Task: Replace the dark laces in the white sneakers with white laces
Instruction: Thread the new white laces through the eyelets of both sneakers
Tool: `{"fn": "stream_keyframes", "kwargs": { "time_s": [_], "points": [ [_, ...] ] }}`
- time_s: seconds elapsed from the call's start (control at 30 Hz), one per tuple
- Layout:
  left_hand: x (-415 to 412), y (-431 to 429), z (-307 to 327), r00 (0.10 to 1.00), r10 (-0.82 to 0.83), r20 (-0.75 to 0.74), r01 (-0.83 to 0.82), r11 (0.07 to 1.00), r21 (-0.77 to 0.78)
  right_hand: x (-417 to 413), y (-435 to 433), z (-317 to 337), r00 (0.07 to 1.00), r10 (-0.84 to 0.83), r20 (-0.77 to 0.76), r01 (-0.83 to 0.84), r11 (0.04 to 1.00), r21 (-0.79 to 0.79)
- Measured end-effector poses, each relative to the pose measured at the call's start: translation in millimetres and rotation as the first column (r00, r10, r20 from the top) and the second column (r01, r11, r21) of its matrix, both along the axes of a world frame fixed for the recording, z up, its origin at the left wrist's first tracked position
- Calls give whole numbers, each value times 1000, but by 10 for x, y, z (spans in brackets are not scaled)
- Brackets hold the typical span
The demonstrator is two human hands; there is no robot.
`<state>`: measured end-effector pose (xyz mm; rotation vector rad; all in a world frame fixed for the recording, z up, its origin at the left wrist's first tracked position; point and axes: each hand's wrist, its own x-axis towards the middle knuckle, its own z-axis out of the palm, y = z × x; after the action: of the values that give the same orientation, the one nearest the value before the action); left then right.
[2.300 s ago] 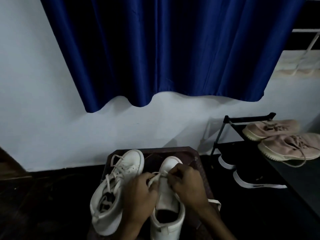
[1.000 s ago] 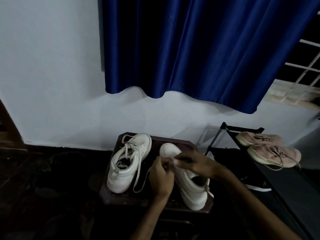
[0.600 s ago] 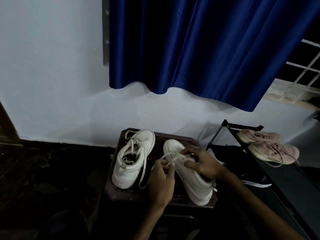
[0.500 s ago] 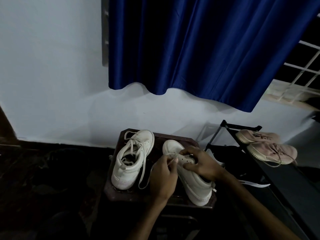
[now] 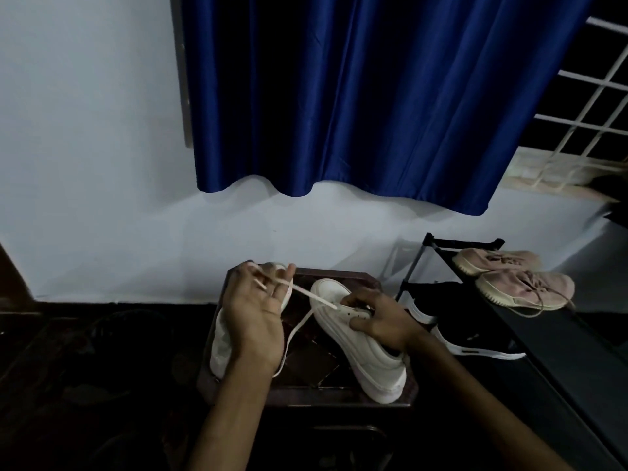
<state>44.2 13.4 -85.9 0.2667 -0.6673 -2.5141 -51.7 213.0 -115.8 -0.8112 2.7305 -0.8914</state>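
Note:
Two white sneakers lie on a small dark stool (image 5: 326,375). The right sneaker (image 5: 360,348) lies toe away from me. My right hand (image 5: 377,317) grips its upper around the eyelets. A white lace (image 5: 307,294) runs taut from those eyelets up and left to my left hand (image 5: 255,311), which is raised with the lace end pinched between thumb and fingers. The left sneaker (image 5: 219,348) is mostly hidden behind my left hand; a loose lace (image 5: 289,338) hangs beside it.
A black shoe rack (image 5: 543,351) stands at the right with a pink pair of shoes (image 5: 516,280) on top and a black shoe with a white sole (image 5: 469,331) lower. A blue curtain (image 5: 373,96) hangs over the white wall behind. The floor around is dark.
My left hand rose up and left, drawing the white lace out taut from the right sneaker. My right hand stayed on that sneaker. The camera view shifted left and back earlier.

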Motion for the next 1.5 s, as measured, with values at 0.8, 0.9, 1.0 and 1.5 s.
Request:
{"fn": "stream_keyframes", "kwargs": {
  "time_s": [0.8,0.9,1.0,1.5],
  "points": [
    [423,-328,309,956,-17,-292,22,1000,13,-30,-8,-51,999,5,-32,-6,1000,-21],
    [370,-154,152,1000,-17,-9,13,940,-341,-44,-7,-65,999,17,-45,-17,1000,-9],
    [117,217,-349,937,278,212,145,242,-959,-51,2,-68,998,21,-52,-22,1000,-17],
    [345,287,-931,943,-188,276,334,547,-768,-94,26,-172,990,-115,-75,108,989,-101]
  ]
}}
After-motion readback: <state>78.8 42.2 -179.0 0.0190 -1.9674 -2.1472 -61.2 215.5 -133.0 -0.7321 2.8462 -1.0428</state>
